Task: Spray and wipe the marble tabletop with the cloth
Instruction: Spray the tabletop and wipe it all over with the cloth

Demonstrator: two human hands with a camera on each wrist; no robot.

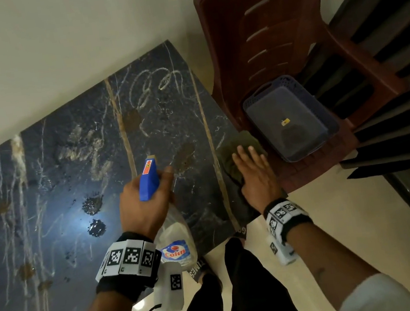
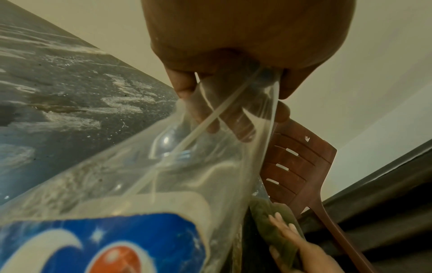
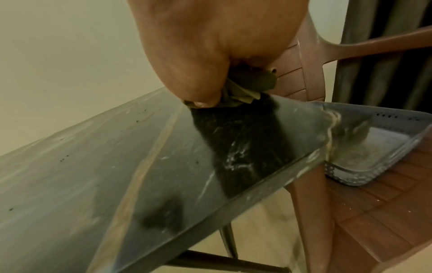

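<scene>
The dark marble tabletop (image 1: pixel 72 203) carries white scribbles, brown stains (image 1: pixel 131 120) and two wet splotches (image 1: pixel 93 205). My left hand (image 1: pixel 147 207) grips a spray bottle (image 1: pixel 148 180) with a blue trigger head and a clear body, held above the table's near right part, nozzle pointing away from me. In the left wrist view my fingers (image 2: pixel 236 125) curl round the bottle (image 2: pixel 163 175) at its neck. My right hand (image 1: pixel 254 174) lies flat, fingers straight, pressing a dark green cloth (image 1: pixel 245 139) on the table's right edge. The cloth (image 3: pixel 245 86) bunches under that palm (image 3: pixel 210 46).
A brown plastic chair (image 1: pixel 271 23) stands right against the table's right edge, with a blue-grey plastic tray (image 1: pixel 289 120) on its seat. Dark curtains (image 1: pixel 400 70) hang at the far right. A pale wall runs behind the table. My legs stand at the near corner.
</scene>
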